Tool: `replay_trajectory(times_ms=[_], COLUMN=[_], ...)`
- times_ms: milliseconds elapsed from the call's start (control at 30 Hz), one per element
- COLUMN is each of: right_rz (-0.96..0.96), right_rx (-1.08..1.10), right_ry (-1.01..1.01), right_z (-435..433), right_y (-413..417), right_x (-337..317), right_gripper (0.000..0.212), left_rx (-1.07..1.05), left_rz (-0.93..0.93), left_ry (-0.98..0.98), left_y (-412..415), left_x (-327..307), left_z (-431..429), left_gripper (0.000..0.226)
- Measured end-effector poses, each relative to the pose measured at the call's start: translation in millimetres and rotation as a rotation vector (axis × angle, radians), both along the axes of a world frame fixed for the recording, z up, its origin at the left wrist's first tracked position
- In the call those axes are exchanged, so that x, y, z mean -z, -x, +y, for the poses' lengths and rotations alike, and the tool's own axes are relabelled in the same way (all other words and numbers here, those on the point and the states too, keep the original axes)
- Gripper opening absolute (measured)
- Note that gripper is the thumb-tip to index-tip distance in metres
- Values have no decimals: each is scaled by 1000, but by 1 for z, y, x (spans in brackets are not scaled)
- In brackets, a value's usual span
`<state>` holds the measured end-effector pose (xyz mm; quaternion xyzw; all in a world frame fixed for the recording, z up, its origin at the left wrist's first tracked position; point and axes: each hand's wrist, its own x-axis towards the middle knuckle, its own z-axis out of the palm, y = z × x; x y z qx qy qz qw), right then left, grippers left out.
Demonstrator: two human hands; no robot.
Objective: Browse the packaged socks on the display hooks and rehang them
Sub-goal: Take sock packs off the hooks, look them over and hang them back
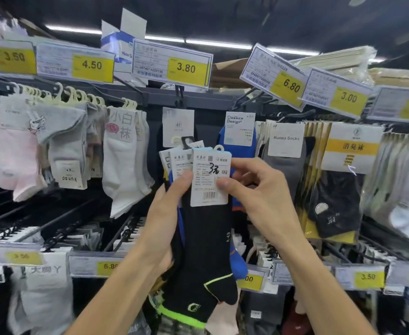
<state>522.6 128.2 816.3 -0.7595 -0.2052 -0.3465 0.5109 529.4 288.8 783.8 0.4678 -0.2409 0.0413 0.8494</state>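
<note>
I held a small fan of sock packs up in front of the rack, below the display hook (179, 94) under the 3.80 price tag (186, 67). The front pack was a pair of black ankle socks (205, 250) with lime-green trim at heel and toe, and the other packs (174, 160) were splayed behind it, a blue sock (239, 264) showing past its edge.

My left hand (167, 213) was wrapped round the bunch from the left, thumb pressed flat on the front header card (209, 180). My right hand (254, 189) pinched that card's right edge, thumb in front and fingers (244, 165) curled behind.

The socks looked like a soft, fine-ribbed knit, limp and very light, and they hung straight down from the card. The card was thin, smooth white board, printed with a barcode and marked by hand. I judged it stiff enough to steer the pack by, but easy to crease if squeezed hard. The pale plastic hanger loop (219, 148) on top was small and rigid. To rehang a pack I judged the best hold was high on the card, just under that loop, since gripping the knit would only let the pack swing and flop.
</note>
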Motion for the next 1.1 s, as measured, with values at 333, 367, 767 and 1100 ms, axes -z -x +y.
replay_trajectory(times_ms=[333, 367, 767, 1100], right_rz=[-48, -48, -111, -79], right_rx=[-124, -152, -194, -164], right_ry=[-34, -19, 76, -102], right_z=[5, 4, 1, 12], right_y=[2, 2, 7, 9], right_x=[-3, -6, -37, -34], right_gripper=[59, 56, 15, 9], left_rx=[-97, -114, -218, -759], left_rz=[-222, -243, -399, -609], left_ry=[-144, -162, -436, -780], left_y=[-8, -9, -15, -3], left_x=[5, 6, 5, -1], left_z=[-8, -7, 8, -6], left_gripper=[38, 38, 38, 51])
